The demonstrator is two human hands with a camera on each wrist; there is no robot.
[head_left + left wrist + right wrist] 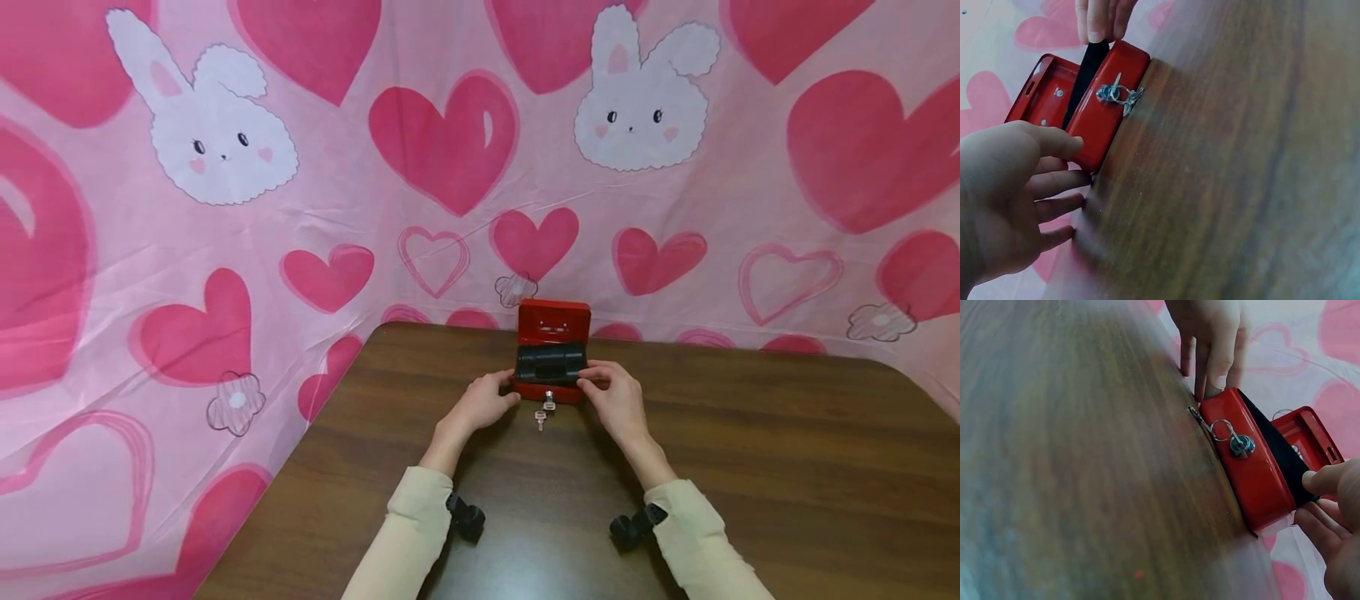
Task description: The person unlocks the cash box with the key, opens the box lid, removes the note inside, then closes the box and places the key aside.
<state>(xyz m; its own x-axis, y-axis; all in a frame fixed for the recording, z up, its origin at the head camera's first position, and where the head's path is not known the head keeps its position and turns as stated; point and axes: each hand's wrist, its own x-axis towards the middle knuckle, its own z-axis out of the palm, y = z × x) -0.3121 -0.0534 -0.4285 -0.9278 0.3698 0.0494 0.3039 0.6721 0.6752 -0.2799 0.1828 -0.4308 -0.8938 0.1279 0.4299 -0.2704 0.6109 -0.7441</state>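
A small red cash box [528,391] stands near the table's far edge with its lid [555,315] raised. Inside it a black tray [551,362] is tilted, its right end above the rim, as the left wrist view also shows. My right hand [621,402] pinches that raised end between thumb and fingers. At the box's left end, my left hand [482,403] touches the box with its thumb, the other fingers fairly straight alongside. A key sits in the front lock [1242,445], and a second key [540,419] hangs from its ring. What lies under the tray is hidden.
The brown wooden table [750,467] extends to both sides and toward me. Behind it and at the left hangs a pink cloth [330,208] with hearts and rabbits. Each wrist wears a black camera, the left one [467,518] low over the table.
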